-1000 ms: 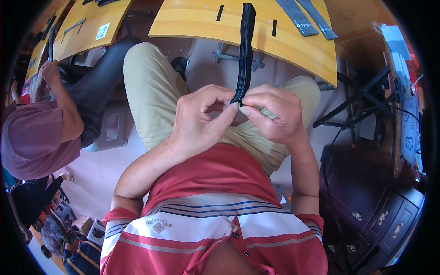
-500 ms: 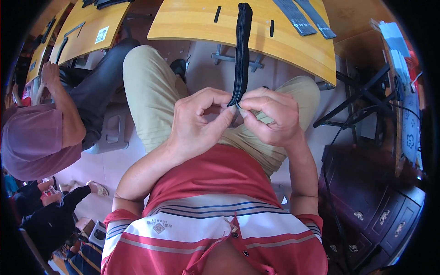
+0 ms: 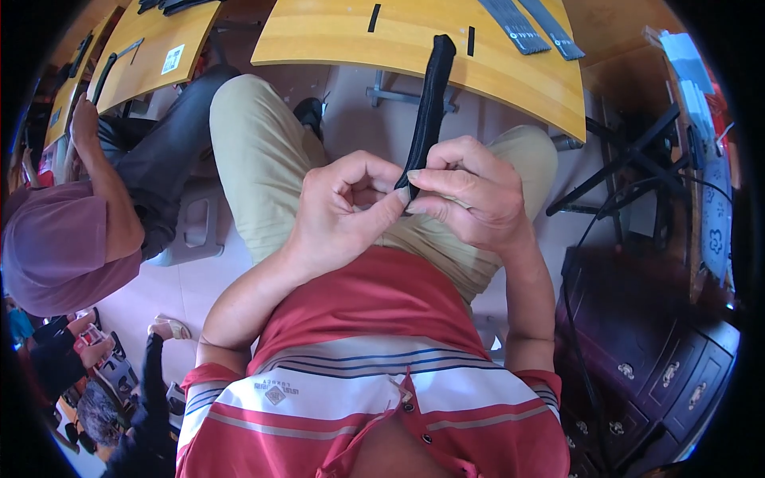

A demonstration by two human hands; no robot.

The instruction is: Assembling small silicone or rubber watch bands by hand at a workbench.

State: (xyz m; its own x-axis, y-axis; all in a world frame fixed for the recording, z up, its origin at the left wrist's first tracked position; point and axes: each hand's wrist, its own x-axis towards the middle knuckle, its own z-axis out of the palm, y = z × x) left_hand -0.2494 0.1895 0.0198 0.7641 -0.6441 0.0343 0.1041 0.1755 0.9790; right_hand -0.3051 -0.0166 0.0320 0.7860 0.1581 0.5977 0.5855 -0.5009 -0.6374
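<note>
The black ribbed strip (image 3: 430, 103) now leans toward the upper right of the frame, its far end lower than half a second ago, when it stood nearly straight up with its lines showing plainly. The face turned to view now looks smoother and darker — so the strip seems to have been rolled a little between the fingers, which suggests the work is centred on its near end.

That end sits mid-frame, above the lap, pinched from both sides. The left hand (image 3: 344, 205) has its thumb laid along the lower end, fingers curled behind it (the hidden fingertips I cannot make out). The right hand (image 3: 476, 193) comes in from the right with its forefinger over the strip and its thumb a little below — a narrow grip, slightly more spread than before. Both wrists are bent inward, forearms rising from the lower frame.

Beyond, at top centre, the strip's far end overlaps the yellow table (image 3: 323, 36) in view; whether it touches the wood, I cannot tell.
</note>
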